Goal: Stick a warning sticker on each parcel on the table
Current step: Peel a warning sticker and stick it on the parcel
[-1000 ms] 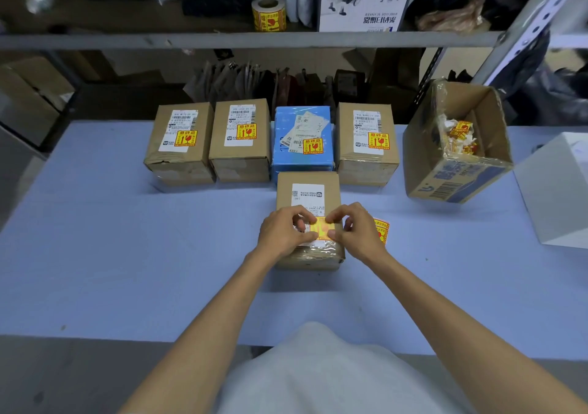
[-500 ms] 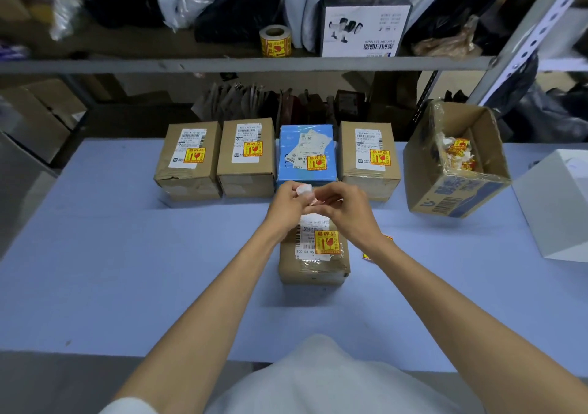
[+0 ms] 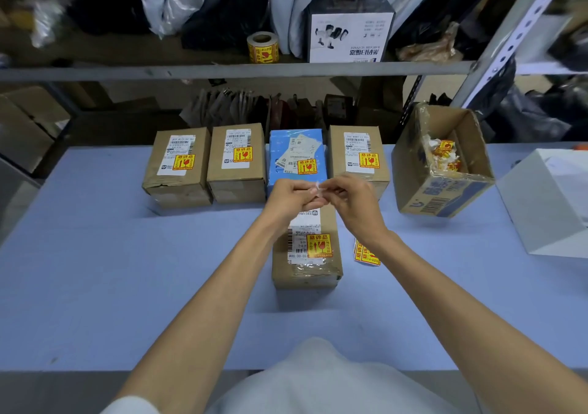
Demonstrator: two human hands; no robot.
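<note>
Lifted off the brown parcel (image 3: 334, 222), which now wears a yellow-red warning sticker (image 3: 319, 245), left hand (image 3: 289, 197) and right hand (image 3: 353, 203) share a pinching grip on one white paper scrap (image 3: 315, 186).

The left grip (image 3: 291, 195) and right grip (image 3: 353, 203) are hiding the far end of the near parcel (image 3: 307, 273); their pinched pale scrap (image 3: 315, 187) is showing too blurred to identify. The right forearm (image 3: 429, 273) is covering part of the sticker strip (image 3: 366, 254).

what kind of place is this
Most likely a parcel packing or dispatch room: labelled cardboard parcels stand in a row on the table, a roll of warning stickers sits on a metal shelf, and bagged goods are piled there.
</note>
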